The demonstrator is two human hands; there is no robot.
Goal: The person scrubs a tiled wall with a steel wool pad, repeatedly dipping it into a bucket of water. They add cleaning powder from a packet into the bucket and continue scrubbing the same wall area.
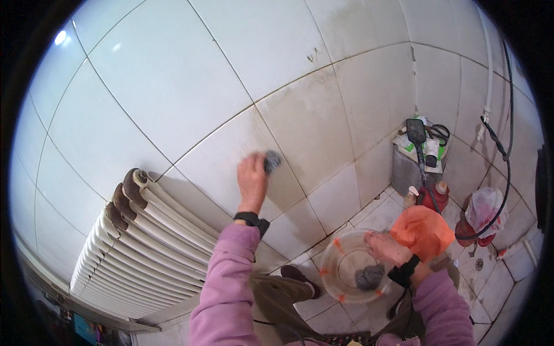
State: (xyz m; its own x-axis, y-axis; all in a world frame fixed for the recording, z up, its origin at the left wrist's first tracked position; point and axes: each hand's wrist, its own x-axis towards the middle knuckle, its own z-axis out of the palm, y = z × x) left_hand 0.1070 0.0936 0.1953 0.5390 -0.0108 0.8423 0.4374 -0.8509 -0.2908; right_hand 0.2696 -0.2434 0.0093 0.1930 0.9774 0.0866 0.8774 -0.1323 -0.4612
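Grips a grey scouring pad (272, 161) in the left hand (252, 177), with fingers bent round its left side. Holds it up at the wall (231, 150), apparently touching the tile, just left of a grout seam (296, 177). Rests the right hand (389, 249) low at the upper right rim of a clear basin (327, 279); cannot tell whether clenched on the rim or only laid over it. Inside the basin: a second grey wad (369, 277), apart from the fingers.

To scrub well, in judgement: press with the pad's full face, not one edge. Work in short overlapping strokes, across the seam and into the dingy patch (311, 138) beyond; then follow the seam lengthwise. Rinse often. Steady the basin against tipping. Mind the radiator (156, 248), near the left forearm.

Farther out: beside the basin, an orange plastic piece, kind unclear (424, 233); behind that, a red bottle (437, 199); near the corner, a grey box (407, 173) bearing a hairbrush (416, 134) and scissors (441, 134).
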